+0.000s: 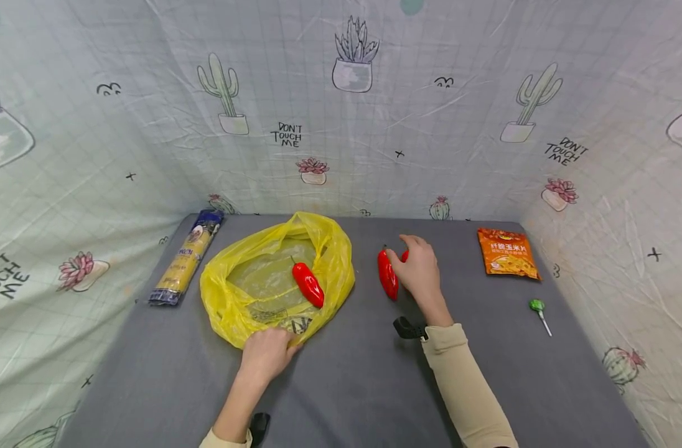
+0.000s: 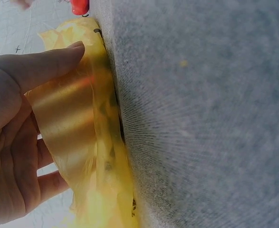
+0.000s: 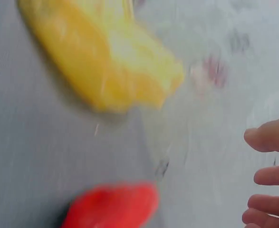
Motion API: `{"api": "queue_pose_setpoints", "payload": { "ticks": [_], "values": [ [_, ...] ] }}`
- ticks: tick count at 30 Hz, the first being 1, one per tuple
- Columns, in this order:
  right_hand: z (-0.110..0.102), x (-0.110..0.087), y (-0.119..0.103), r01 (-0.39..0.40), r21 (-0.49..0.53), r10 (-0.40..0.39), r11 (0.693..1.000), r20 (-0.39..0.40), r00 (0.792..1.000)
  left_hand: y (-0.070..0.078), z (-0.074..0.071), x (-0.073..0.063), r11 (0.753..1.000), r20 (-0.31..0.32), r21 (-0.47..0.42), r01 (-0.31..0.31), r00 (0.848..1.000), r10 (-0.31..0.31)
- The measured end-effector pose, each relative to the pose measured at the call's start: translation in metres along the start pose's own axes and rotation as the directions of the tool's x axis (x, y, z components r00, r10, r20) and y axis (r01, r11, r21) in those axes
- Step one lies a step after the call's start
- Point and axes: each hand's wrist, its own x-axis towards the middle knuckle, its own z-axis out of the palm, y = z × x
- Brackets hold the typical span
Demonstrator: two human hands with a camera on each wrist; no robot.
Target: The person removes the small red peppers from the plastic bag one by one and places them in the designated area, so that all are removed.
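Note:
An open-mouthed yellow plastic bag (image 1: 338,274) sits left of centre on the table, with a red chili pepper (image 1: 308,285) inside it. My left hand (image 1: 267,353) pinches the bag's near rim; the left wrist view has the thumb in front of the yellow film (image 2: 65,123) and the fingers behind. To the right of the bag lies a second red pepper (image 1: 388,275). My right hand (image 1: 419,267) hovers just beside it, partly covering another red pepper (image 1: 405,256). In the right wrist view its fingers (image 3: 274,175) are spread, apart from a blurred red pepper (image 3: 113,206).
A blue and yellow pasta packet (image 1: 184,258) lies left of the bag. At the right stand apart an orange snack packet (image 1: 508,254) and a green lollipop (image 1: 537,305). Patterned cloth (image 1: 402,180) hangs along the grey table's (image 1: 352,386) back and sides.

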Motion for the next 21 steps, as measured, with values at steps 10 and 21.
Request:
{"api": "queue_pose_setpoints", "payload": {
  "ticks": [10, 21],
  "values": [
    [-0.01, -0.006, -0.081, 0.234, 0.08, -0.234, 0.969, -0.013, 0.972, 0.005, -0.002, 0.002, 1.0, -0.001, -0.005, 0.003, 1.0, -0.003],
    [0.021, 0.0, -0.13, 0.281, 0.088, -0.293, 0.956, 0.172, 0.94, 0.006, -0.003, 0.001, 1.0, 0.003, -0.003, 0.014, 1.0, -0.014]
  ]
}}
